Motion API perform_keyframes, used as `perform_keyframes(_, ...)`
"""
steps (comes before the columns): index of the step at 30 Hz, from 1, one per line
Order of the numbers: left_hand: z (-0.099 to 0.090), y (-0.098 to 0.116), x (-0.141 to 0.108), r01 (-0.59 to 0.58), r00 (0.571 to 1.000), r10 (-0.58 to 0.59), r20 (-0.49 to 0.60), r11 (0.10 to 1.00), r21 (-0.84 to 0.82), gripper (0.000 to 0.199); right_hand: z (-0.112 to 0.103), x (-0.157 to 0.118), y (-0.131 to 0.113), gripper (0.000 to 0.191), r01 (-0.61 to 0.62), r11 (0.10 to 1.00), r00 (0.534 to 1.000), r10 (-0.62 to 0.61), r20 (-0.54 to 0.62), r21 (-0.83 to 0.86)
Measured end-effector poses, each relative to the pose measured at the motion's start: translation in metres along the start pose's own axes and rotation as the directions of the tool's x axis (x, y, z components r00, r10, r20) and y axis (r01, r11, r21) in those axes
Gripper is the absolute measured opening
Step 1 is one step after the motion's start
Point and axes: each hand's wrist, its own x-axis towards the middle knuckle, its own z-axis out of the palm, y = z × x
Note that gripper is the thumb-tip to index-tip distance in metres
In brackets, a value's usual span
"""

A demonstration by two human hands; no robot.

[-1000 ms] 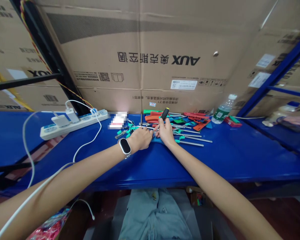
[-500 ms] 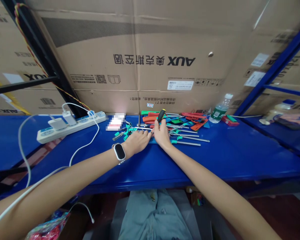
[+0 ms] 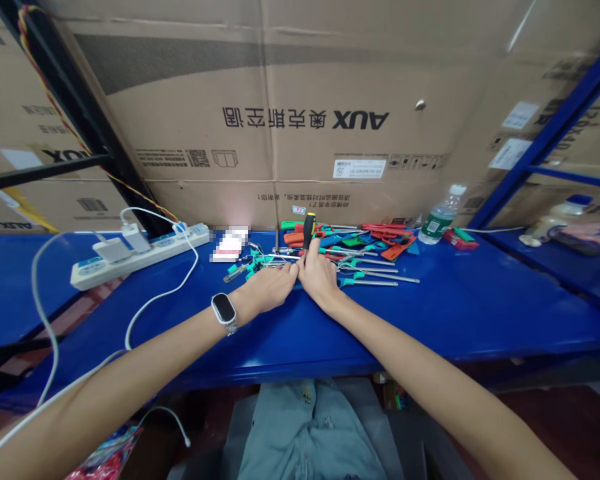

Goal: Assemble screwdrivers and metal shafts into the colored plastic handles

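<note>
"Where's the screwdriver (image 3: 309, 230)?"
"It's standing nearly upright above the table (image 3: 405, 327), just beyond the right hand (image 3: 321, 275), whose fingers are apparently pinching its lower part."
"And the left hand (image 3: 270, 288)?"
"Its fingers are curling in beside the right; I can't tell what they're gripping."
"Which step?"
"Probably driving at something hidden beneath; the next move is calling for a steady, upright shaft."

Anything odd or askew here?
The cardboard panel behind the blue tabletop: its AUX print is upside down. Also a white cable end dangles loose below the tabletop's front edge. No spill visible.
</note>
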Motion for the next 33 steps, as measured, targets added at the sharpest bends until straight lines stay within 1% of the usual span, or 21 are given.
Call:
perform_keyframes(5,0.002,0.004,0.002,0.016,1.000,-0.016,-0.018,1.000,-0.007,0.037,-0.001,0.001,0.001,0.041,-0.037,0.999,0.999,0.037,0.017,0.040)
perform_keyframes(9,0.003,0.012,0.004,0.122,0.991,-0.124,-0.046,0.992,-0.041,0.037,0.001,0.003,0.003,0.036,-0.040,0.997,0.999,0.041,-0.004,0.073)
perform_keyframes(11,0.003,0.015,0.005,0.173,0.984,-0.175,-0.037,0.984,-0.043,0.035,0.002,0.004,0.005,0.035,-0.055,0.992,0.998,0.057,-0.015,0.110)
perform_keyframes(13,0.002,0.017,0.005,0.197,0.980,-0.198,-0.014,0.979,-0.056,0.032,0.003,0.004,0.006,0.036,-0.068,0.985,0.997,0.074,-0.033,0.158)
perform_keyframes(16,0.002,0.016,0.004,0.221,0.975,-0.221,0.010,0.968,-0.116,0.030,0.005,0.005,0.007,0.038,-0.047,0.970,0.995,0.067,-0.077,0.236)
perform_keyframes(19,0.005,0.013,0.001,0.239,0.970,-0.243,-0.002,0.953,-0.185,0.028,0.007,0.006,0.009,0.033,-0.025,0.953,0.991,0.063,-0.115,0.303)
perform_keyframes(21,0.008,0.008,-0.003,0.222,0.972,-0.234,-0.021,0.942,-0.251,0.026,0.009,0.007,0.011,0.028,-0.022,0.934,0.989,0.072,-0.128,0.357)
perform_keyframes(24,0.016,-0.003,-0.011,0.162,0.978,-0.201,-0.063,0.909,-0.383,0.027,0.011,0.010,0.015,0.026,-0.023,0.891,0.987,0.092,-0.131,0.453)
perform_keyframes(28,0.031,-0.016,-0.020,0.067,0.965,-0.192,-0.178,0.836,-0.544,0.030,0.016,0.014,0.020,0.026,0.008,0.827,0.983,0.098,-0.158,0.562)
perform_keyframes(31,0.041,-0.023,-0.020,-0.036,0.955,-0.150,-0.256,0.800,-0.599,0.033,0.019,0.017,0.021,0.028,0.087,0.756,0.973,0.076,-0.219,0.649)
perform_keyframes(33,0.045,-0.027,-0.015,-0.087,0.956,-0.105,-0.275,0.793,-0.604,0.035,0.020,0.018,0.019,0.029,0.174,0.661,0.967,0.026,-0.254,0.730)
